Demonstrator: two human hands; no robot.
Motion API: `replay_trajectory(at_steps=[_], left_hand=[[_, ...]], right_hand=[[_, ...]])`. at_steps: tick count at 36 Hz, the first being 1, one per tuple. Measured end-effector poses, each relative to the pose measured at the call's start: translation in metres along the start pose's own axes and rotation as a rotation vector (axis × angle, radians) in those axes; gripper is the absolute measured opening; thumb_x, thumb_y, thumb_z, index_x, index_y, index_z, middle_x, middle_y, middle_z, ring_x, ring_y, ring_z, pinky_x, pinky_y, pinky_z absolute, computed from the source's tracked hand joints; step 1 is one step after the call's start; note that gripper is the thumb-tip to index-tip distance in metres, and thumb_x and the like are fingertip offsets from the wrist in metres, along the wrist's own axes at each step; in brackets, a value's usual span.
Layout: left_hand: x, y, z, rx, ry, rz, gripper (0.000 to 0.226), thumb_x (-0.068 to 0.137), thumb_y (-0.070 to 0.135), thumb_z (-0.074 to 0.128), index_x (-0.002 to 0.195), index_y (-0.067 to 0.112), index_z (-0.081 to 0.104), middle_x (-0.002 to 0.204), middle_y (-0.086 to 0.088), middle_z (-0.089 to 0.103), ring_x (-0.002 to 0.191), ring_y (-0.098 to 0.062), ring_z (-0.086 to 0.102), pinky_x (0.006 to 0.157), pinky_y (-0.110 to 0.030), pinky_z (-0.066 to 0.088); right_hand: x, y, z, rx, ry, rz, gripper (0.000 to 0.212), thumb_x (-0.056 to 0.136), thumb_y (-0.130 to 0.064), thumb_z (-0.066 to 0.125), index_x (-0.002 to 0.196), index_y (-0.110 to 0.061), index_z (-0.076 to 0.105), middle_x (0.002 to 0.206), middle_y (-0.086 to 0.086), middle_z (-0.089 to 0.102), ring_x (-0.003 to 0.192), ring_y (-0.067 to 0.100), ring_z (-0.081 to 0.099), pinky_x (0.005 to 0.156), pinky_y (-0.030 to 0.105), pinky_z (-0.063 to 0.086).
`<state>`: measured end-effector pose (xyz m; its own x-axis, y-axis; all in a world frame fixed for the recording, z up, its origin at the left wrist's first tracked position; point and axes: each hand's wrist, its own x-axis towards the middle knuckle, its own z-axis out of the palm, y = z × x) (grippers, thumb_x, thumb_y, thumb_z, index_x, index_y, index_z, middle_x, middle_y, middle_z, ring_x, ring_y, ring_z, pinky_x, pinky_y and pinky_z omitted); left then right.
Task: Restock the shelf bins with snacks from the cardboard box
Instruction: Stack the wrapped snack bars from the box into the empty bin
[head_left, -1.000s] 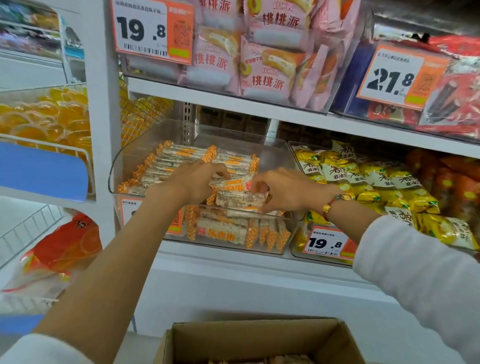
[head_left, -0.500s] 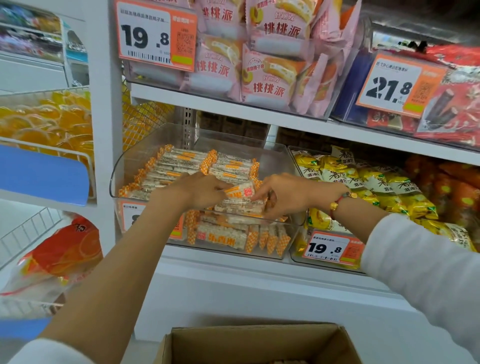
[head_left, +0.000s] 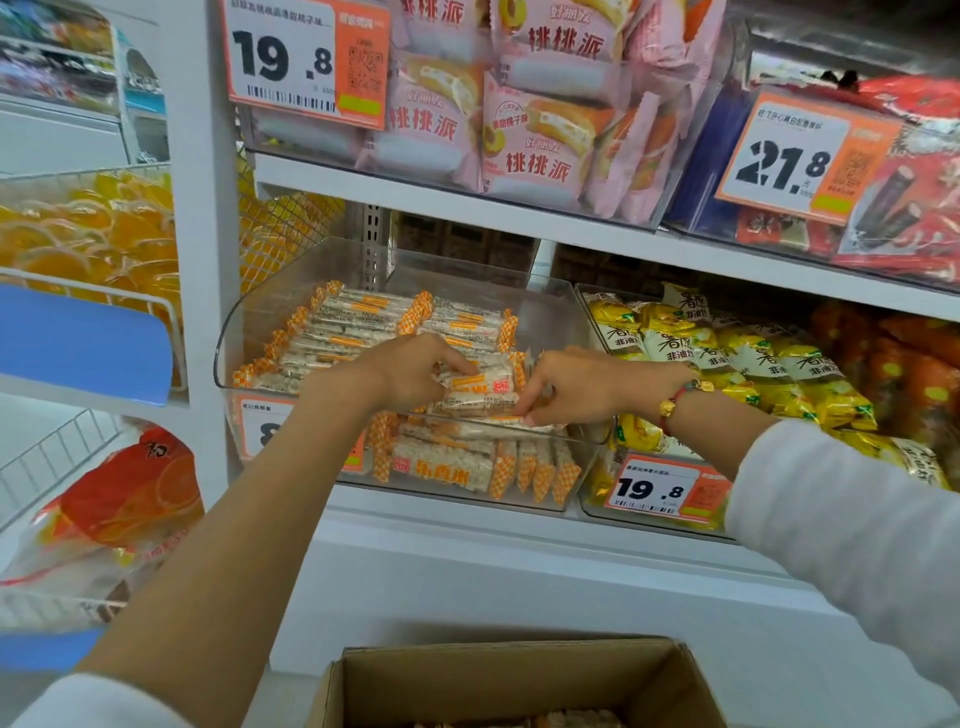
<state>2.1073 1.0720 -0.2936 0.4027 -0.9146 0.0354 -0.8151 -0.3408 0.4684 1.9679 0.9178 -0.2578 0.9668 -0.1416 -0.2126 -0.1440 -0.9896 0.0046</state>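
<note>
A clear plastic shelf bin (head_left: 244, 332) holds several white rice-cracker bars with orange checked ends. My left hand (head_left: 410, 369) and my right hand (head_left: 576, 384) reach over the bin's front edge and together pinch a small stack of these bars (head_left: 483, 382) by its two ends, low over the front row. More bars (head_left: 363, 312) lie in neat rows behind. The open cardboard box (head_left: 514, 680) sits at the bottom of the view, with a few bars showing inside it.
A bin of yellow snack packs (head_left: 737, 358) stands right of the cracker bin. Pink cake packs (head_left: 535, 130) and red packs (head_left: 909, 218) fill the shelf above. Wire baskets of orange jelly cups (head_left: 88, 234) hang at the left, beyond a white upright post (head_left: 208, 260).
Both hands have lowered the stack slightly toward the bin's front row. The view has shifted a little; the hands keep their hold on the bars.
</note>
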Motion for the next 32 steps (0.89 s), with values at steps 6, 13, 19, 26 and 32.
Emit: replay_trajectory(at_steps=[6,13,19,26,32], left_hand=[[-0.003,0.004,-0.001,0.006,-0.031,-0.014,0.044,0.096,0.013,0.056,0.137,0.027,0.051,0.149,-0.001,0.041,0.133,-0.021,0.042,0.105,-0.033,0.038],[-0.008,0.015,0.0,-0.019,-0.004,-0.079,0.073,0.076,0.068,0.061,0.137,0.029,0.051,0.145,0.008,0.045,0.132,-0.017,0.044,0.108,-0.039,0.037],[-0.005,0.008,0.004,-0.125,0.055,-0.052,0.062,0.075,0.049,0.074,0.13,0.025,0.057,0.14,0.004,0.051,0.126,-0.017,0.048,0.102,-0.034,0.041],[-0.007,0.002,-0.009,-0.174,-0.074,-0.032,0.056,0.085,0.016,0.07,0.138,0.02,0.05,0.147,-0.001,0.043,0.132,-0.021,0.043,0.104,-0.03,0.037],[-0.007,0.005,-0.014,-0.098,-0.227,-0.051,0.052,0.092,0.015,0.062,0.141,0.021,0.046,0.152,0.001,0.035,0.14,-0.02,0.032,0.115,-0.035,0.026]], right_hand=[[0.003,-0.003,-0.004,-0.042,0.006,0.01,0.03,0.08,-0.036,0.076,0.108,-0.026,0.073,0.086,-0.017,0.055,0.08,0.005,0.052,0.059,0.017,0.034],[-0.001,0.002,-0.002,0.018,0.103,-0.016,0.018,0.088,-0.032,0.068,0.103,-0.023,0.072,0.097,-0.014,0.062,0.09,0.005,0.058,0.068,0.02,0.038],[-0.005,0.002,0.006,0.095,0.248,-0.046,0.017,0.086,-0.042,0.068,0.1,-0.032,0.067,0.099,-0.013,0.065,0.076,-0.005,0.053,0.065,0.023,0.043],[0.01,-0.015,0.022,0.222,0.416,0.08,0.064,0.075,-0.045,0.077,0.13,-0.025,0.05,0.109,0.002,0.054,0.09,0.016,0.055,0.078,0.034,0.049],[0.016,-0.02,0.017,0.06,0.166,0.152,0.057,0.088,-0.053,0.059,0.138,-0.027,0.051,0.13,0.01,0.04,0.124,0.029,0.042,0.102,0.051,0.038]])
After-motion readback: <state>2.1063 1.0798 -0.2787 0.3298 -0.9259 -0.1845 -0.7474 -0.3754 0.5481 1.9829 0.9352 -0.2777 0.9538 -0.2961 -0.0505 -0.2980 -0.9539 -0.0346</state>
